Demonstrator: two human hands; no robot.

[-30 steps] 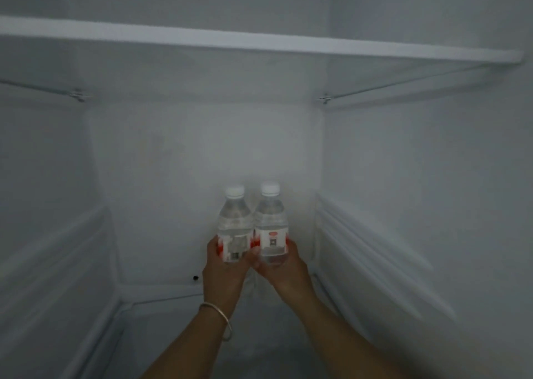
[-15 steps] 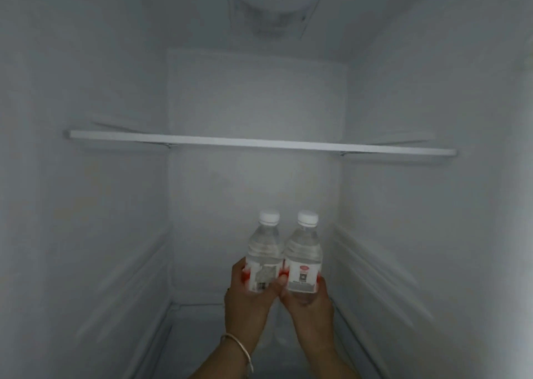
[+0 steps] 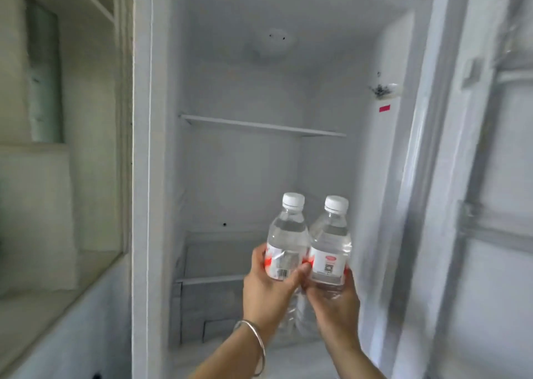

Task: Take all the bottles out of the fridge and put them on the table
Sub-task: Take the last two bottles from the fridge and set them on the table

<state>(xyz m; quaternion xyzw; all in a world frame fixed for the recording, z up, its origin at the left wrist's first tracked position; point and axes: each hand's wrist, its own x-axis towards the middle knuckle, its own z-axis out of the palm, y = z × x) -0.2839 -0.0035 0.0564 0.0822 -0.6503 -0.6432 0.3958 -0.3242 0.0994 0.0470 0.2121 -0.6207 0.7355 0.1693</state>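
Observation:
Two clear water bottles with white caps and red-and-white labels are held upright side by side in front of the open fridge. My left hand grips the left bottle round its lower half; a silver bangle sits on that wrist. My right hand grips the right bottle from below and behind. The bottles touch each other. No other bottle shows inside the fridge.
The fridge holds one white shelf high up and a lower glass shelf. Its open door stands at the right. A pale wall cabinet with a ledge is at the left.
Both hands have drawn the two bottles back out of the fridge compartment toward me. The view has pulled away, so the fridge frame, door and cabinet now show.

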